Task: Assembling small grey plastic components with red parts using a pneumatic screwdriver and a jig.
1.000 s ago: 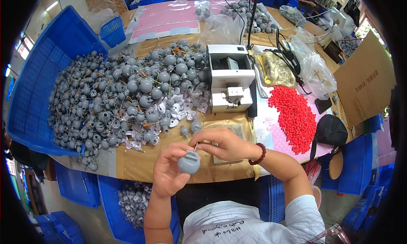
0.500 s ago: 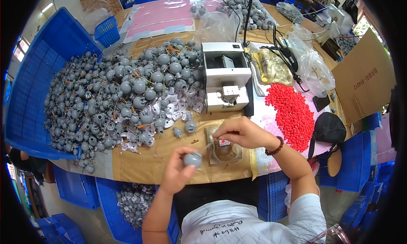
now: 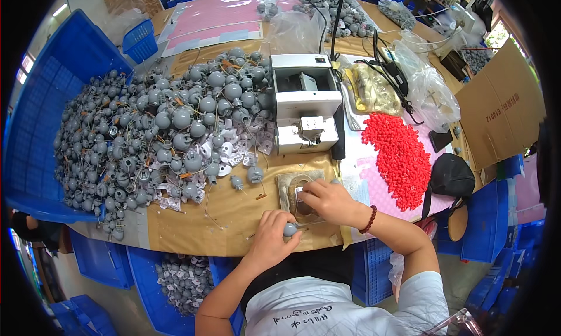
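My left hand [image 3: 272, 236] is low over the front of the table, its fingers closed round a glossy grey ball [image 3: 290, 229]. To the right, my right hand [image 3: 328, 201] is over a square, worn block with a hollowed middle [image 3: 318, 175]. Its fingertips are pinched together at the edge of a small white tag [image 3: 298, 194]. A thin wire appears to curve over the block; where its ends go is hidden by my fingers. Behind the block, two grey balls, one larger [image 3: 255, 173] and one smaller [image 3: 236, 182], lie apart from the heap.
A large heap of grey wired balls [image 3: 181, 117] spills from a tipped blue crate [image 3: 35, 131] at left, with white tags among them. A white machine [image 3: 307, 105] stands behind the block. Right of it lie red plastic pieces [image 3: 400, 160], a black cap [image 3: 452, 175] and a cardboard box [image 3: 499, 108].
My left hand has lowered with the grey ball and moved right, close to the block. My right hand has come down onto the block, its fingertips now at the white tag.
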`<act>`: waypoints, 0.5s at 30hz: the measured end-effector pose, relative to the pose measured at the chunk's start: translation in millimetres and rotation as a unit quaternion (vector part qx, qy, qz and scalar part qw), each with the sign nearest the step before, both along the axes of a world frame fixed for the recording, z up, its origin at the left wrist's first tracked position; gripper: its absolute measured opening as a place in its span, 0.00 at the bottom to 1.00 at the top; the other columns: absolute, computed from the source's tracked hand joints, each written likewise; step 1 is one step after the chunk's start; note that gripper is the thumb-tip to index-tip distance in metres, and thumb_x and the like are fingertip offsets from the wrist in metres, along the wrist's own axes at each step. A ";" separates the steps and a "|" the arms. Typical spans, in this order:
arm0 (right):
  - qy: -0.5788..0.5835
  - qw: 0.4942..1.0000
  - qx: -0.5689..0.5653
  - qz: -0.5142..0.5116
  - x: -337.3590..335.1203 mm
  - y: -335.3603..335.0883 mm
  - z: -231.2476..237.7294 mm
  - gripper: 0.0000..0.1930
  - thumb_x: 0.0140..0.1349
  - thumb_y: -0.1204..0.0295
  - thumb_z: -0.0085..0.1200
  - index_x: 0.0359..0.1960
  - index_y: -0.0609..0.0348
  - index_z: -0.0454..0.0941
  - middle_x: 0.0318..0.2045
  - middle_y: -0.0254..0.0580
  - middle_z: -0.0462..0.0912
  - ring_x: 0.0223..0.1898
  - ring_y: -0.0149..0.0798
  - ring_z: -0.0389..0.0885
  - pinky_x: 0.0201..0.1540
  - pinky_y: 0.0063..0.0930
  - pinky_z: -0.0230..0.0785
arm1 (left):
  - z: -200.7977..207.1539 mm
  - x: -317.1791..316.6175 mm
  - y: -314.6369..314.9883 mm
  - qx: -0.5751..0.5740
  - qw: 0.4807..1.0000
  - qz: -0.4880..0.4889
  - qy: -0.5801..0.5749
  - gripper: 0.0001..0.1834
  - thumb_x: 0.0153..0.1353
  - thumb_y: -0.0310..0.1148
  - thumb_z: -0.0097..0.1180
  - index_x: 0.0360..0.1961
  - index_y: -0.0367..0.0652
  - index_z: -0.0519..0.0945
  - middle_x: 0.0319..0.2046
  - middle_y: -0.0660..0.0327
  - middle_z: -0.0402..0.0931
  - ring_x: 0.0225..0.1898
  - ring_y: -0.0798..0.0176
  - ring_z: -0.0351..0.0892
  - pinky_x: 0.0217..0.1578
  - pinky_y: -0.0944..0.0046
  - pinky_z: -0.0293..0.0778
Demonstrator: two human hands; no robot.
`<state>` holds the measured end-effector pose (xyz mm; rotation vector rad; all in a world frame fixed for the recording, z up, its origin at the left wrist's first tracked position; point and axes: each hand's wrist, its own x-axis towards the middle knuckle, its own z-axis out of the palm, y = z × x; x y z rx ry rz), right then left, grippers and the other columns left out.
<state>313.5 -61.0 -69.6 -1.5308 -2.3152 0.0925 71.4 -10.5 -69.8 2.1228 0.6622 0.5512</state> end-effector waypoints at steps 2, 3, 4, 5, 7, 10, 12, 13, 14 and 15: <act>-0.021 1.000 0.002 0.011 -0.6 -1.0 3.8 0.16 0.57 0.70 0.58 0.48 0.60 0.81 0.42 0.39 0.78 0.43 0.42 0.81 0.35 0.32 0.81 | -0.5 0.8 0.4 0.005 1.000 -0.008 0.006 0.19 0.56 0.30 0.71 0.45 0.39 0.77 0.45 0.52 0.78 0.50 0.44 0.75 0.53 0.51 0.73; -0.033 0.999 -0.001 0.018 -0.6 -1.9 5.0 0.17 0.57 0.70 0.58 0.49 0.60 0.81 0.43 0.39 0.79 0.43 0.41 0.81 0.35 0.32 0.81 | -1.0 0.9 0.6 0.006 1.000 -0.009 0.009 0.19 0.56 0.30 0.71 0.45 0.39 0.77 0.45 0.52 0.78 0.50 0.44 0.75 0.53 0.51 0.73; -0.045 0.999 -0.003 0.024 -0.6 -3.1 6.7 0.18 0.58 0.70 0.57 0.50 0.60 0.81 0.43 0.39 0.79 0.43 0.41 0.81 0.35 0.31 0.81 | -1.0 1.2 0.8 0.007 1.000 -0.010 0.012 0.19 0.56 0.30 0.70 0.45 0.39 0.77 0.45 0.52 0.78 0.50 0.44 0.75 0.53 0.51 0.73; -0.059 0.998 -0.012 0.030 -0.6 -4.9 8.0 0.19 0.58 0.70 0.57 0.52 0.59 0.81 0.45 0.39 0.79 0.44 0.41 0.81 0.35 0.31 0.81 | -1.0 0.6 1.1 0.007 1.000 -0.009 0.013 0.18 0.55 0.29 0.70 0.45 0.39 0.77 0.45 0.52 0.78 0.50 0.44 0.75 0.53 0.50 0.73; -0.058 0.998 -0.018 0.035 0.8 -5.7 8.4 0.19 0.58 0.71 0.57 0.52 0.60 0.81 0.45 0.39 0.79 0.44 0.41 0.81 0.35 0.31 0.81 | 0.7 0.2 2.8 0.005 1.000 -0.006 0.019 0.18 0.56 0.29 0.69 0.46 0.38 0.77 0.45 0.51 0.78 0.50 0.43 0.75 0.53 0.50 0.73; -0.021 0.999 -0.017 0.029 4.2 -2.0 7.1 0.17 0.57 0.70 0.57 0.49 0.62 0.81 0.43 0.40 0.78 0.43 0.41 0.81 0.35 0.33 0.81 | 5.7 0.8 4.8 0.003 1.000 -0.003 0.031 0.18 0.56 0.30 0.68 0.46 0.38 0.77 0.44 0.51 0.78 0.50 0.43 0.74 0.53 0.49 0.73; -0.010 0.999 -0.023 0.025 4.8 -0.8 5.2 0.17 0.57 0.71 0.58 0.48 0.62 0.81 0.42 0.40 0.78 0.43 0.42 0.81 0.35 0.33 0.82 | 6.7 1.6 4.7 0.005 0.999 -0.001 0.037 0.18 0.56 0.30 0.67 0.46 0.38 0.77 0.44 0.51 0.78 0.50 0.43 0.75 0.53 0.49 0.73; -0.007 0.999 -0.025 0.023 4.3 -0.5 4.8 0.17 0.57 0.71 0.58 0.48 0.62 0.81 0.42 0.40 0.78 0.43 0.42 0.81 0.35 0.33 0.82 | 7.2 2.0 4.8 0.006 0.999 -0.001 0.039 0.18 0.56 0.30 0.67 0.46 0.38 0.77 0.44 0.51 0.78 0.50 0.43 0.75 0.53 0.49 0.73; -0.010 0.999 -0.026 0.018 2.8 -1.0 5.1 0.16 0.57 0.71 0.58 0.47 0.62 0.81 0.42 0.40 0.78 0.43 0.43 0.81 0.34 0.33 0.82 | 7.7 2.5 4.7 0.008 0.999 0.000 0.040 0.17 0.57 0.30 0.67 0.46 0.38 0.77 0.44 0.51 0.78 0.50 0.43 0.75 0.53 0.49 0.73; -0.014 0.999 -0.028 0.013 0.5 -1.5 5.9 0.16 0.56 0.71 0.58 0.46 0.62 0.81 0.42 0.41 0.78 0.43 0.43 0.81 0.34 0.33 0.82 | 7.6 2.5 4.5 0.007 0.999 0.001 0.040 0.17 0.56 0.29 0.67 0.46 0.38 0.77 0.44 0.50 0.78 0.49 0.43 0.75 0.53 0.49 0.73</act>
